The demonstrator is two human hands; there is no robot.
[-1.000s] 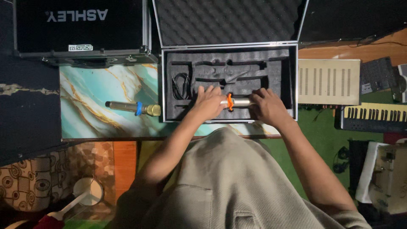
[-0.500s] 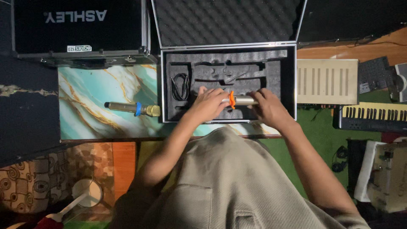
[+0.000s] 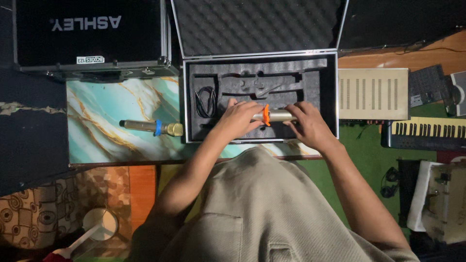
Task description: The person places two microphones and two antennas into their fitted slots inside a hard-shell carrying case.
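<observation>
since a moment ago, almost nothing moved: gold microphone with the orange ring [image 3: 273, 116] still held level over the front part of the open foam-lined case [image 3: 324, 92], perhaps lowered a little toward the foam, not yet lying in a slot as far as can be judged. left hand [image 3: 239, 120] closed around the head end, fingers curled on it; right hand [image 3: 307, 122] pinching the tail end, fingers together on the body. inside the case also a coiled black cable [image 3: 206, 101] in its cut-out. to the left, on the marbled teal table top [image 3: 97, 111], a second gold microphone with a blue ring [image 3: 151, 127], lying flat and well apart from both hands. behind it, a closed black case [image 3: 90, 36] with large pale lettering and a small white rectangular label at its front edge. to the right, a cream box with vent slits [image 3: 373, 93] and a keyboard [image 3: 427, 131].
</observation>
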